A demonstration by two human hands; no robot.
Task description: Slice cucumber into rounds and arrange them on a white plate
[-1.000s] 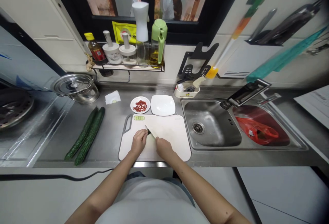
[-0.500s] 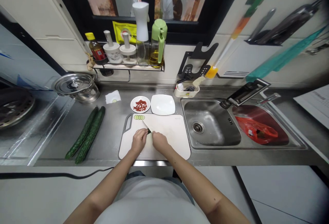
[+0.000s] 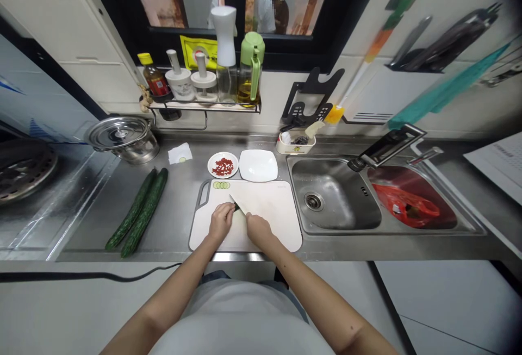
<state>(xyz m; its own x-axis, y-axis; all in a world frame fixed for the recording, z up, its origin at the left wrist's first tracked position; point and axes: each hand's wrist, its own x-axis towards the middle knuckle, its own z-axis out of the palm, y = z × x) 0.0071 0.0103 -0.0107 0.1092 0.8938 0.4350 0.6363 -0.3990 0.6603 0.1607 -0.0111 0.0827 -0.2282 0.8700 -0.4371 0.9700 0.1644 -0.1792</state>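
Over the white cutting board [image 3: 277,208] my left hand [image 3: 221,221] has its fingers closed on a short dark green cucumber piece [image 3: 237,206], mostly hidden by the fingers. My right hand [image 3: 259,231] grips a knife [image 3: 237,203] by its handle. The blade points up and to the left, right beside the cucumber piece. Several thin cucumber slices [image 3: 221,185] lie overlapping in a row at the board's top left. Behind the board stand a small dish [image 3: 211,172] of red chopped bits and a white square plate [image 3: 258,164].
Two whole cucumbers [image 3: 141,211] lie left of the board. A lidded steel pot [image 3: 138,145] and a paper scrap [image 3: 177,153] are behind them. On the right is a sink [image 3: 338,197] with a red bag [image 3: 408,205] in its second basin. A bottle rack [image 3: 204,106] hangs at the back.
My right hand and the knife have shifted slightly to the right, and the blade tip sits a little lower. My left hand stays almost in place on the cucumber piece.
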